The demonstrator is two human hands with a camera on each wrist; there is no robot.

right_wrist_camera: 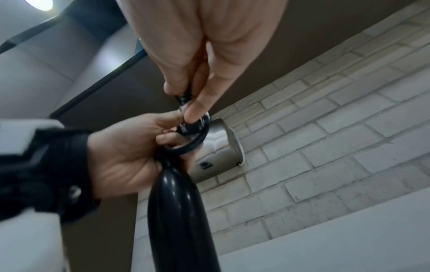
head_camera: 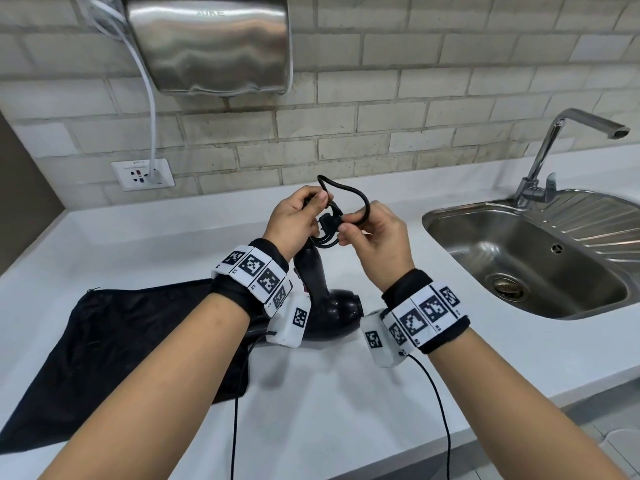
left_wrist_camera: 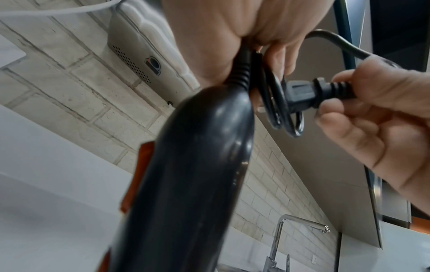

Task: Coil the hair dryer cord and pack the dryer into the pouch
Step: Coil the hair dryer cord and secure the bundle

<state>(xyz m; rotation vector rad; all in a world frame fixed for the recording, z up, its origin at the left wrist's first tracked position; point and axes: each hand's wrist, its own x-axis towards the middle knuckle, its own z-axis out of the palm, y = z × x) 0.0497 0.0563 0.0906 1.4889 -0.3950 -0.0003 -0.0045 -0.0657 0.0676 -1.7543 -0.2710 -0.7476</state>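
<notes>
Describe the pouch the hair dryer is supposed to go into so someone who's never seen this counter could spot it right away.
Start at the steel sink on the right of the white counter and look to the opposite, left end. There the pouch lies flat near the front edge, beside the hair dryer. It is the only soft fabric item: black, limp, with a zipper along its top edge.

Bare white surface [head_camera: 145, 237] lies open left of the raised hands and between them and the sink [head_camera: 519, 271]. The black pouch [head_camera: 114, 341] covers the near-left stretch; the hair dryer [head_camera: 325, 306] stands upright beneath the wrists; a wall-mounted hand dryer [head_camera: 211, 43] overhangs behind.
</notes>
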